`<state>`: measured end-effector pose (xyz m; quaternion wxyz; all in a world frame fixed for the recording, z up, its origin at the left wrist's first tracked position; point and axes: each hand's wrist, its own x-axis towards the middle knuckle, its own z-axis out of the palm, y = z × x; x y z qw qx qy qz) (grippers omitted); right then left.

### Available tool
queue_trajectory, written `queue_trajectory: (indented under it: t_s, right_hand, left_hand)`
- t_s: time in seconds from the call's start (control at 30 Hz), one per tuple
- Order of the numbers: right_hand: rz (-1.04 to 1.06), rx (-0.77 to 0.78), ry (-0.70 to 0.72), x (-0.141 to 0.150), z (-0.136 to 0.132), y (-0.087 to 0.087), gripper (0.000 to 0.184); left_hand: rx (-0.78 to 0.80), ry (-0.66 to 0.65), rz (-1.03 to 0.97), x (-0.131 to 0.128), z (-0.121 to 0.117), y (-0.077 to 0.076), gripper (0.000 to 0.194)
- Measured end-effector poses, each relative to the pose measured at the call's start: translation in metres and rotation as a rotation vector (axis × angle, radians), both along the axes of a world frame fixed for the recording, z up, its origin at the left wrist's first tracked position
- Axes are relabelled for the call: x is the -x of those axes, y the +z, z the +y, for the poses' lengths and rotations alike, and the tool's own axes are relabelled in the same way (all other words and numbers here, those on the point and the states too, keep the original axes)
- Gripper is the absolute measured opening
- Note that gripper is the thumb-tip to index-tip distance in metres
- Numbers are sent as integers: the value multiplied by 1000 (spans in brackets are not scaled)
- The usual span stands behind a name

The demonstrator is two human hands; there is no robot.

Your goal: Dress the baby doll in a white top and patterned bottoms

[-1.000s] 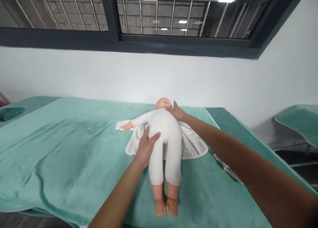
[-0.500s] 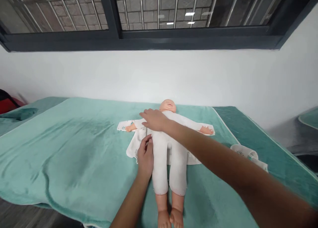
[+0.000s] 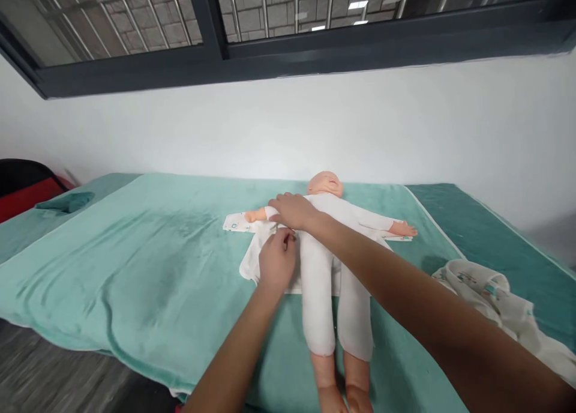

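Observation:
A baby doll in white cloth lies on its back, head toward the wall and bare feet toward me. Beneath it a white printed baby shirt is spread, its sleeves reaching out under the doll's arms. My right hand is closed over the doll's upper arm on the left side, hiding that shoulder. Just below, my left hand has its fingers curled together beside the doll's torso, over the shirt. What those fingertips pinch, if anything, is hidden.
A teal blanket covers the bed. More printed white clothing lies crumpled at right, partly behind my right forearm. A red and black item stands at far left. The white wall and barred window rise behind.
My left hand has moved up along the doll's side, and its fingers have curled in. My right hand stays at the doll's upper arm. The view has shifted and tilted.

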<state>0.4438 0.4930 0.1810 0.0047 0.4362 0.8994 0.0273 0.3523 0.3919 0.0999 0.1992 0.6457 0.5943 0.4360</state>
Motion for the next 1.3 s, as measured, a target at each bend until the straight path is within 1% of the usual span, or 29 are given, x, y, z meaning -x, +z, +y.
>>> queue_trajectory:
  t_s: [0.07,0.1,0.13,0.2,0.23,0.3,0.37,0.47,0.53,0.57,0.6,0.77,0.87,0.93,1.0,1.07,1.1,1.13,1.2,1.27,1.3]
  right_hand:
    - [51,-35,-37,-8,-3,0,31]
    - [74,-52,-46,-11,-4,-1,31]
    - [93,-70,-48,-13,-6,-3,31]
    - [108,-104,-38,-14,-8,-9,32]
    - [110,-118,-32,-14,-9,-12,33]
    - [114,-137,-26,-13,-10,-16,39]
    - [118,-136,-29,-12,-10,-18,46]
    - [113,-113,-32,-10,-11,-18,52]
    - [99,-96,-42,-8,-11,-17,51]
    - [93,-88,-50,-7,-11,-17,50]
    - [87,-80,-57,-7,-11,-17,49]
    - [53,-65,-56,-4,-11,-19,49]
    - [25,-80,-76,0,-10,-24,46]
    - [27,-79,-106,6,-8,-28,41]
    - [36,-70,-141,14,-7,-33,31]
    - [51,-67,-165,21,-6,-35,25]
    - [62,-71,-168,23,-6,-34,24]
    - [76,-76,-166,23,-7,-32,24]
    - [106,-91,-158,17,-10,-24,27]
    - [216,-126,-183,0,-14,-13,30]
    - [323,-153,-221,-13,-17,-8,31]
  left_hand:
    - [4,63,266,5,22,-2,21]
    - [12,98,367,10,33,-5,24]
    - [26,132,432,14,43,-7,29]
    - [67,185,441,26,60,-13,31]
    - [89,207,391,33,65,-16,28]
    - [107,258,202,45,72,-20,18]
    - [98,295,17,56,74,-23,14]
    - [72,250,-378,68,73,-24,11]
    - [52,212,-618,72,72,-24,16]
    - [39,206,-691,74,72,-25,18]
    - [26,213,-712,74,72,-25,18]
    - [-34,256,-751,72,71,-25,19]
    - [-71,249,-665,66,68,-25,21]
    - [-79,182,-548,61,66,-25,21]
    - [-50,58,-444,57,64,-24,19]
    - [-20,-39,-400,54,62,-23,16]
    - [-16,-56,-401,54,62,-23,15]
    - [-23,-47,-412,54,63,-23,16]
    - [-56,37,-445,56,64,-22,20]
    - [-75,152,-433,57,65,-23,20]
    - [-72,201,-407,58,66,-23,19]
